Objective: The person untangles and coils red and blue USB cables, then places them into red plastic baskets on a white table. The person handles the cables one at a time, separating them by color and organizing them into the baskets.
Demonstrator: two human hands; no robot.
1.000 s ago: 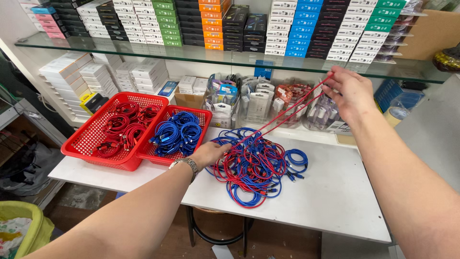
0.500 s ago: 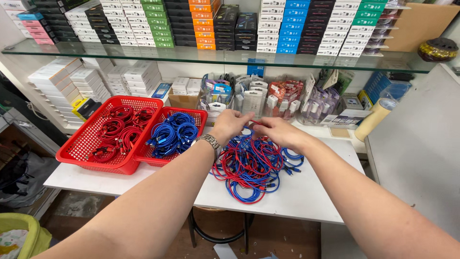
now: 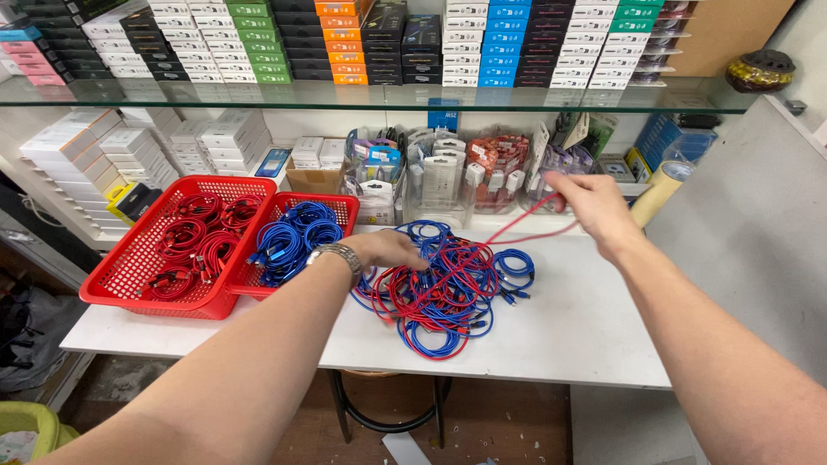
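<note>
Red and blue cables (image 3: 444, 288) in one big messy pile, in the middle of the frame, on a white table (image 3: 568, 340). Left hand (image 3: 386, 250) flat on the left edge of the pile, fingers curled down onto the cables, pressing more than gripping. A silver watch (image 3: 338, 255) on that wrist. Right hand (image 3: 594, 207) up at the right of the frame, above the table, fingers pinched shut on one red cable (image 3: 525, 226). That cable pulled tight, running down and left from the hand into the pile. Left of the pile, two red baskets side by side: the big basket (image 3: 129, 275) full of coiled red cables, the small basket (image 3: 340, 204) full of coiled blue ones. Behind the pile, clear tubs (image 3: 435, 185) of small packs against the wall. Along the top of the frame, a glass shelf (image 3: 379, 95) with rows of small boxes in many colours.
</note>
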